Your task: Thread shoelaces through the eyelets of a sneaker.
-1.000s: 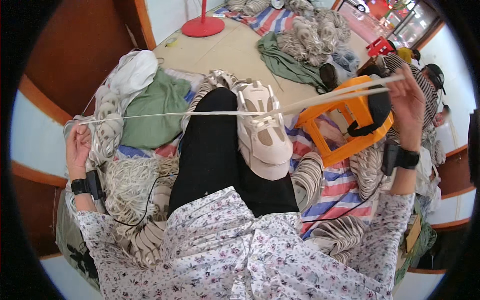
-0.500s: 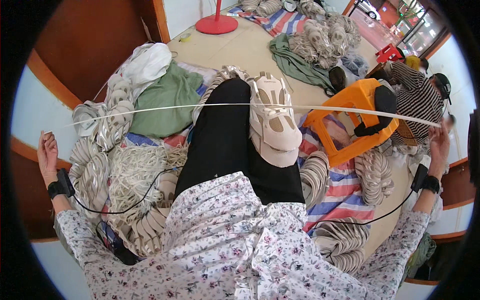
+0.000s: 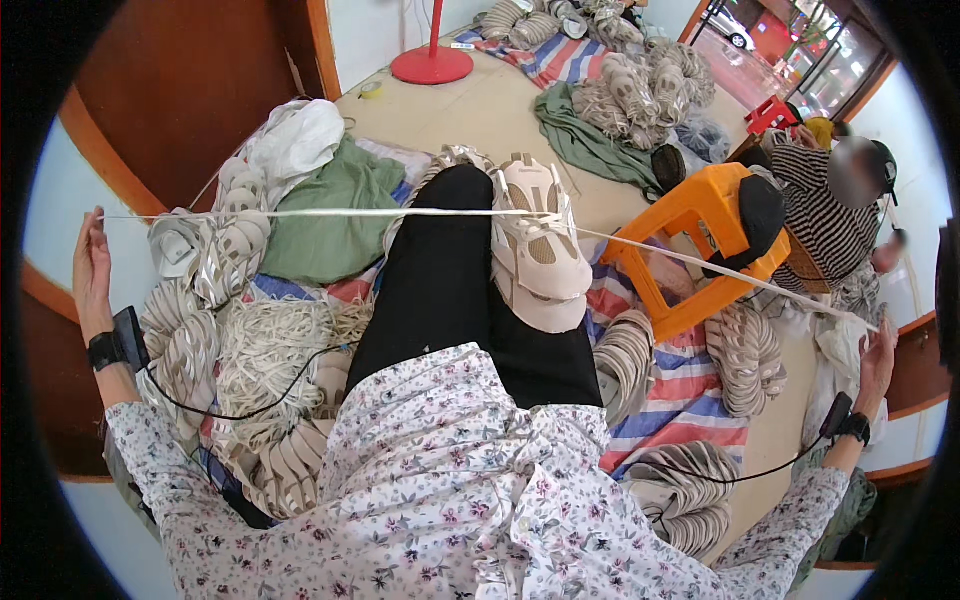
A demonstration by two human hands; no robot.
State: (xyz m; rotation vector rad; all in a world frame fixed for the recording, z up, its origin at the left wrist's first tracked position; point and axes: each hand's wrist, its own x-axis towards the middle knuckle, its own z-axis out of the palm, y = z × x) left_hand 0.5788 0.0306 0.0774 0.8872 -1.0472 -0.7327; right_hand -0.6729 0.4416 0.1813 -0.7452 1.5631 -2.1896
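White cord [image 3: 330,212] runs taut across the whole scene, stretched between the person's 2 outspread arms and hooked around the beige sneaker [image 3: 538,255] on the raised foot, where it bends and slants down to the right. At the far left the left hand [image 3: 92,272] is upright, its fingers close together and the fingertips pinching the cord's end. At the far right the right hand [image 3: 880,350] meets the other end of the cord, its fingers curled around it, though the grip itself is too small and near the rim to read exactly. Each wrist wears a black band with a thin black cable trailing back to the floral shirt. Beneath the cord, heaps of pale coiled cord bundles [image 3: 215,265] lie on a striped mat [image 3: 690,385]. An orange plastic stool [image 3: 690,240] stands just right of the sneaker, and beyond it sits another person in a striped top [image 3: 825,215].
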